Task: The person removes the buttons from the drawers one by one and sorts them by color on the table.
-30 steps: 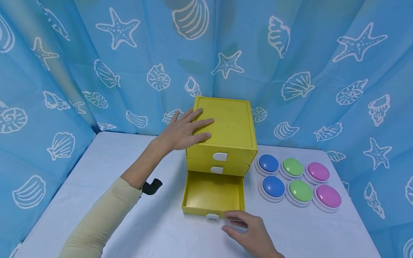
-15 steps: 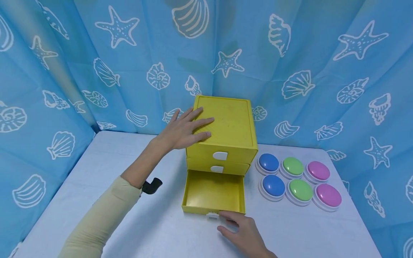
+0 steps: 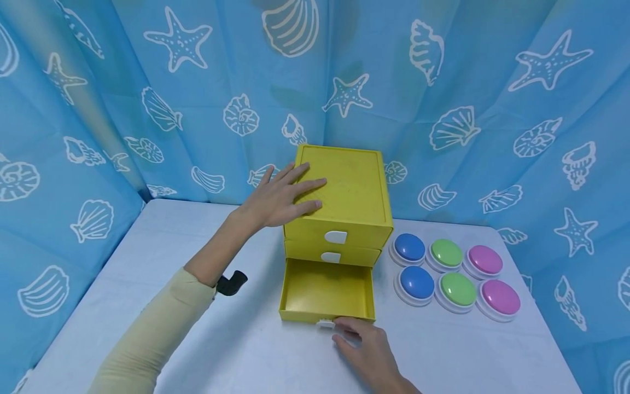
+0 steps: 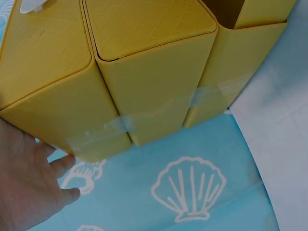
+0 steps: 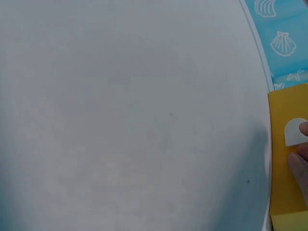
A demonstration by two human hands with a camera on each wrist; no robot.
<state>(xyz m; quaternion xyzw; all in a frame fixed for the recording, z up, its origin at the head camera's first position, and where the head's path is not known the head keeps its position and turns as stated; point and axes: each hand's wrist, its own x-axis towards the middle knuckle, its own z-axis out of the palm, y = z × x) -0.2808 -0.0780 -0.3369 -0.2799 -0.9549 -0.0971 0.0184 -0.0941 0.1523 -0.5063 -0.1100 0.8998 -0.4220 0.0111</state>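
Note:
A yellow three-drawer plastic cabinet [image 3: 349,189] stands at the back of the table. My left hand [image 3: 280,202] rests spread on the left part of its top; in the left wrist view its fingers extend past the cabinet's edge. The bottom drawer [image 3: 327,293] is pulled out and nothing lies in it, while the two drawers above are closed. My right hand [image 3: 368,350] is at the right half of that drawer's front, with fingertips touching beside the white handle [image 3: 325,323]. In the right wrist view only a few fingertips show by the handle [image 5: 294,132].
Right of the cabinet, several round push buttons sit in two rows: blue [image 3: 417,283], green [image 3: 458,289] and pink [image 3: 501,297]. A white cloth covers the table [image 3: 236,350]. A blue shell-print curtain [image 3: 206,131] hangs behind and at both sides.
My right hand has moved left to the drawer's front beside the handle. The bottom drawer has slid slightly inward. My left hand has stayed on the cabinet's top.

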